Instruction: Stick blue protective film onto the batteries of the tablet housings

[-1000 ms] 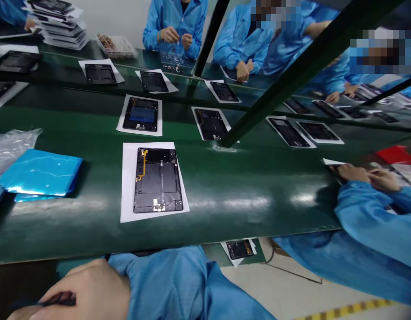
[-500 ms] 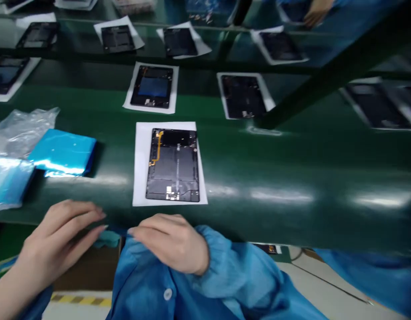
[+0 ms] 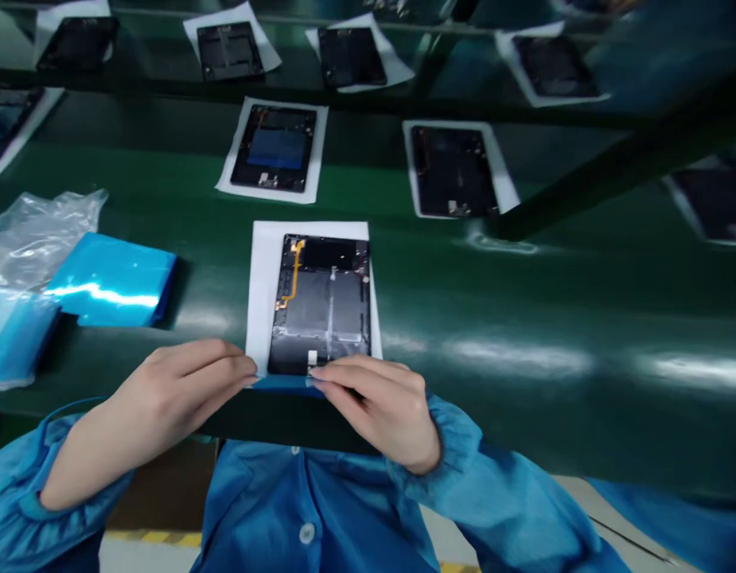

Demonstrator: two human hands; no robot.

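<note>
A thin sheet of blue film (image 3: 284, 383) is stretched between my hands at the near edge of an opened tablet housing (image 3: 320, 310). My left hand (image 3: 192, 382) pinches the film's left end, over the lower left corner of a white sheet (image 3: 263, 278). With thumb and fingers, my right hand (image 3: 379, 398) grips the film further right, covering the housing's lower right corner. The dark housing lies on the white sheet, an orange flex cable (image 3: 296, 270) running down its upper left side. Whether the film touches the housing I cannot tell.
To the left lie a stack of blue film (image 3: 114, 278) and a clear plastic bag (image 3: 51, 239). Further tablet housings (image 3: 275, 149) on white sheets sit behind, one (image 3: 454, 171) near a slanted dark green post (image 3: 594, 175). A blue sleeve is at the lower right.
Both hands have moved up and to the right, from below the bench edge to the housing's near edge. The blue film now spans between them there.
</note>
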